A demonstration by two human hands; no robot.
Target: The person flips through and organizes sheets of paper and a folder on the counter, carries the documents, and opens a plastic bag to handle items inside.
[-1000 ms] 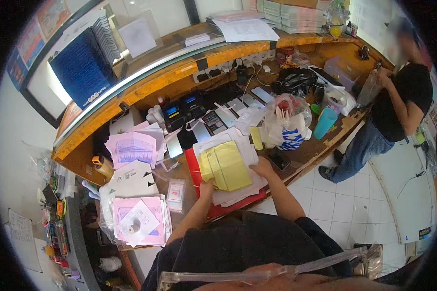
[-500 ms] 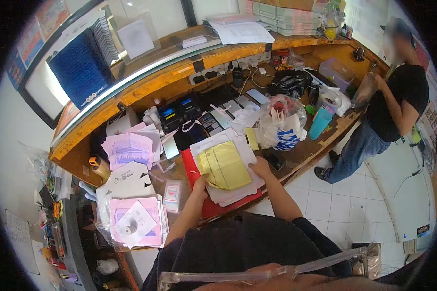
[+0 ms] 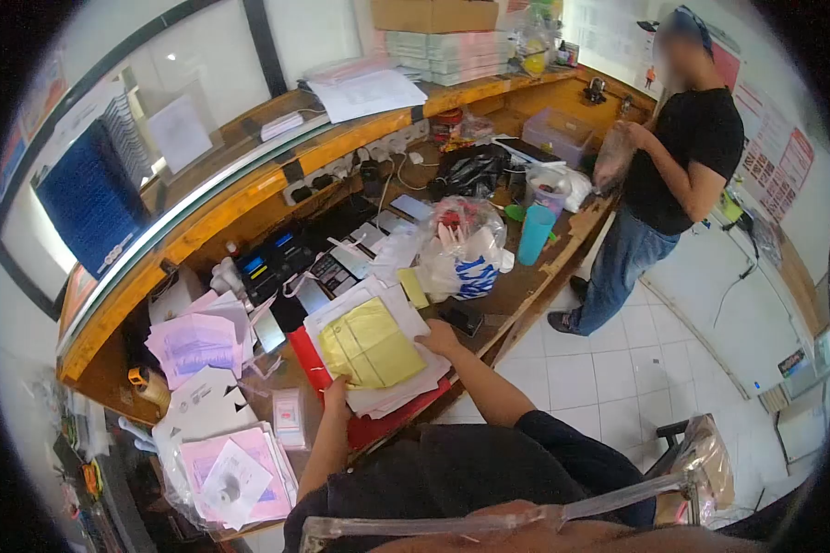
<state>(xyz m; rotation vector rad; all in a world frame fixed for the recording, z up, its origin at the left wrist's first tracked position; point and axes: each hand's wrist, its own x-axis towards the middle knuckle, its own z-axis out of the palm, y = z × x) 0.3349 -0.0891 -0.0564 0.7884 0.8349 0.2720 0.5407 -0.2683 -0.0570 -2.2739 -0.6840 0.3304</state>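
A stack of white papers (image 3: 413, 373) with a yellow sheet (image 3: 369, 343) on top lies over a red folder (image 3: 392, 426) at the desk's front edge. My left hand (image 3: 337, 394) grips the stack's lower left side, its thumb on the corner of the yellow sheet. On the right edge, my right hand (image 3: 441, 339) is closed around the white papers, with its fingertips partly hidden. Beside that hand lie a dark wallet-like item (image 3: 463, 319) and a small yellow pad (image 3: 413, 287).
To the left are pink papers (image 3: 194, 346) and another paper pile (image 3: 240, 475). Behind the stack sit a plastic bag (image 3: 466, 258), a turquoise cup (image 3: 536, 234) and dark card terminals (image 3: 277, 263). A person (image 3: 682, 157) stands at the desk's right end, holding a clear bag.
My view has turned to the right, so the desk and the other person appear farther left. Both hands keep their hold on the paper stack, which looks much the same.
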